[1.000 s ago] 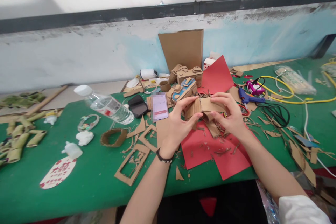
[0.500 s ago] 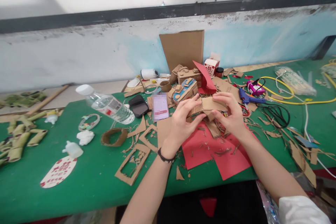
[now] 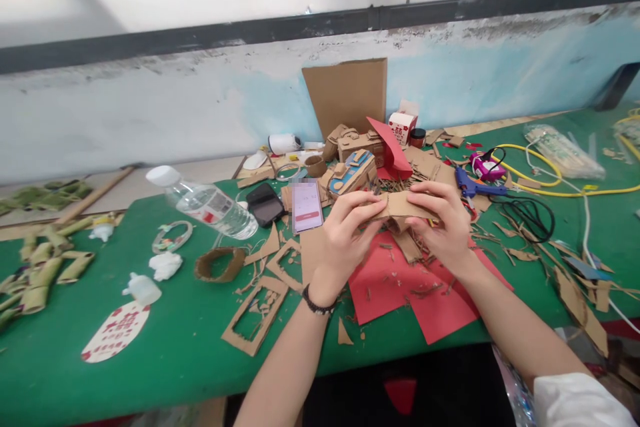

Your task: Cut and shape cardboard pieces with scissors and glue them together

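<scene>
Between my two hands is a folded piece of cardboard (image 3: 399,205), held above the red paper (image 3: 385,280). My left hand (image 3: 345,240) grips its left end between thumb and fingers, and a dark bracelet circles that wrist. At the other end, my right hand (image 3: 444,227) pinches the cardboard the same way. The fingers hide part of the piece. Just behind the hands sits a small cardboard model with a blue panel (image 3: 353,170). Torn cardboard scraps lie on the red paper beneath.
A water bottle (image 3: 205,203) leans at the left near a phone (image 3: 307,207) and a cardboard ring (image 3: 219,264). Cut cardboard frames (image 3: 255,317) lie left of my hands. At the right are a blue glue gun (image 3: 475,183), a black cable (image 3: 530,217) and a yellow hose (image 3: 565,192).
Both hands have stayed on the cardboard piece, with the fingers shifting slightly and my right hand a little further right. The view has moved slightly.
</scene>
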Available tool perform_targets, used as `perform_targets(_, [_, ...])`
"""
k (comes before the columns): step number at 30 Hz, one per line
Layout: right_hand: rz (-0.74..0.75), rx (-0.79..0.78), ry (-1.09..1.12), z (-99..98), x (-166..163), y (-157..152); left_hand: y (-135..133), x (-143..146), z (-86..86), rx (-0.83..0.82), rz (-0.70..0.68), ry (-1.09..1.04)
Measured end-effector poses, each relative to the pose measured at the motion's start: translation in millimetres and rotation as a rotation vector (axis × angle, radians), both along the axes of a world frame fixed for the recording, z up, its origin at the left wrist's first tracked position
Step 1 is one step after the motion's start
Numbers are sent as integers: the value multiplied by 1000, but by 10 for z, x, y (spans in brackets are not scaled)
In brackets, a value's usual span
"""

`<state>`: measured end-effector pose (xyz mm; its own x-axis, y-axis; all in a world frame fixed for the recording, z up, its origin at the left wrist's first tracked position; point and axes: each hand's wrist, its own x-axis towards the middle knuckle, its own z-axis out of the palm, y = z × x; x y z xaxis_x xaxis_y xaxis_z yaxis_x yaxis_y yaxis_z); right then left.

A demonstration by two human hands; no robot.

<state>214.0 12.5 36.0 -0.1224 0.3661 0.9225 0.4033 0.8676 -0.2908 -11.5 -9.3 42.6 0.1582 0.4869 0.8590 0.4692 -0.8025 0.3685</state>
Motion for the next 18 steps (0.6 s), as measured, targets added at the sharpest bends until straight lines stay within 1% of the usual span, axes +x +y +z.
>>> perform_targets(2, [-24,39,10,8,-1,-16,-27,8,61,-31,-9,8])
perform_targets(4, [-44,44,41,2,7,-10,-39,32,131,-117,-29,-12])
perform_targets(6, [-65,-18,78,-12,30,20,-22,59,184,-284,-56,-46])
perform_targets(8, [-95,-140,85,-26,64,70,27,72,204,-520,-99,-81])
perform_targets(10, [-99,-261,22,-33,101,129,95,60,187,-734,-148,-88])
perform_targets(11, [-84,-307,-26,-34,118,159,130,47,166,-807,-167,-78])
perform_targets(14, [-7,-400,-158,-42,145,235,207,0,77,-914,-199,-45])
perform_targets(18, [30,-514,-240,-96,129,301,216,-29,-12,-1040,-229,-64])
